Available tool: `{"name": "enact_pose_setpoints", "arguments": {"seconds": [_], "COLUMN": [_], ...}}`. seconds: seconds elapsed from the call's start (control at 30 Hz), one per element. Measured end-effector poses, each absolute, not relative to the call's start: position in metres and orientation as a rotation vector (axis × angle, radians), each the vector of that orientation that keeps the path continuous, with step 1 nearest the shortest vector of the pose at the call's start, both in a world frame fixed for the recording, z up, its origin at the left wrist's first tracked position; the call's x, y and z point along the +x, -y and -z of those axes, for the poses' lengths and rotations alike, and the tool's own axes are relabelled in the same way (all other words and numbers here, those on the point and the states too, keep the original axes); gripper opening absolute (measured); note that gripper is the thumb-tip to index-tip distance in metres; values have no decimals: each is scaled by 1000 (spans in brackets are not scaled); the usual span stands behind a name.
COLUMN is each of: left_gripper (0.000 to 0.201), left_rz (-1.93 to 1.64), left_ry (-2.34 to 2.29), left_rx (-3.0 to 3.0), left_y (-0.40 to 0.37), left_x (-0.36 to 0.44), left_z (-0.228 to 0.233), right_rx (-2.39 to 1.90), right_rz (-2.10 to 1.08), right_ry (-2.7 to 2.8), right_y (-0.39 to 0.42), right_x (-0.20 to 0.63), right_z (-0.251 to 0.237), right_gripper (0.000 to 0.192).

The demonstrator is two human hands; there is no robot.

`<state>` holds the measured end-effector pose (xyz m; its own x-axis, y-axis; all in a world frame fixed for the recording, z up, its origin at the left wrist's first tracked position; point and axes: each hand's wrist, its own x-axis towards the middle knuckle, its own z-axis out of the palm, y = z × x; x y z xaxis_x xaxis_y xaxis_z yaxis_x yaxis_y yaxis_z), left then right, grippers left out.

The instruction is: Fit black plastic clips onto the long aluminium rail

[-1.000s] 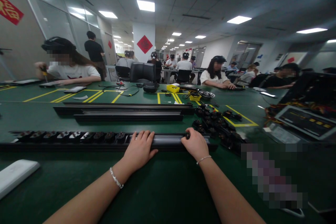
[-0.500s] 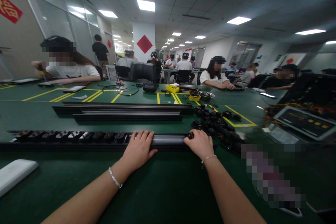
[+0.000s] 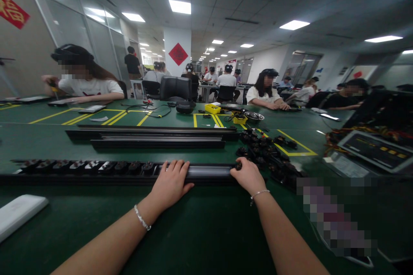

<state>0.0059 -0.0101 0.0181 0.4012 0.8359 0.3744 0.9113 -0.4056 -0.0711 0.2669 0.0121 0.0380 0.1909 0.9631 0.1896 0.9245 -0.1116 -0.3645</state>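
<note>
Right hand (image 3: 248,177) sliding rightward along the black rail (image 3: 206,172), now at its end by the small black part (image 3: 238,166). In the background (far left), standing person (image 3: 132,62) stepping further right.

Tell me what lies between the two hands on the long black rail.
In the head view, between the left hand and the right hand runs a bare stretch of the long black rail: no black inserts sit there.
</note>
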Motion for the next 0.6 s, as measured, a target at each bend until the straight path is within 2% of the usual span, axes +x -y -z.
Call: {"name": "enact_pose_setpoints", "arguments": {"seconds": [0.27,0.6], "left_gripper": [56,57], "left_rz": [438,414], "left_ry": [1520,1535], "left_rx": [-2377,-2402], "left_y": [9,10], "left_x": [5,5], "left_z": [-14,-17], "right_rx": [-2064,-2357], "right_rz": [-162,-202], "right_ry": [1764,1623], "right_y": [-14,-7], "right_x": [271,279], "right_z": [-37,-45], "right_gripper": [37,52]}}
